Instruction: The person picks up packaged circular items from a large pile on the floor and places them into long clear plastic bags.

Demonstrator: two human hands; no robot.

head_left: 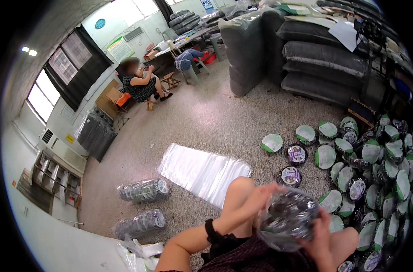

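Over my lap I hold a clear plastic bag [288,220] with dark round contents; its glossy film hides what exactly lies inside. The fingers of my left hand [262,198] close on the bag's upper left edge. My right hand [319,240] grips its lower right side, the fingers curled against the film. Beyond the bag, a round pack with a purple and white label [290,176] lies on the floor. A second purple-labelled pack [297,155] sits just past it. On the floor to the left, a stack of flat clear plastic bags [202,170] is spread out.
A large heap of round packs with green and white labels [372,152] fills the floor at right. Two wrapped rolls [145,190] [140,224] lie at left. Tall stacks of dark bagged goods [324,59] stand behind. A seated person [140,81] works farther back.
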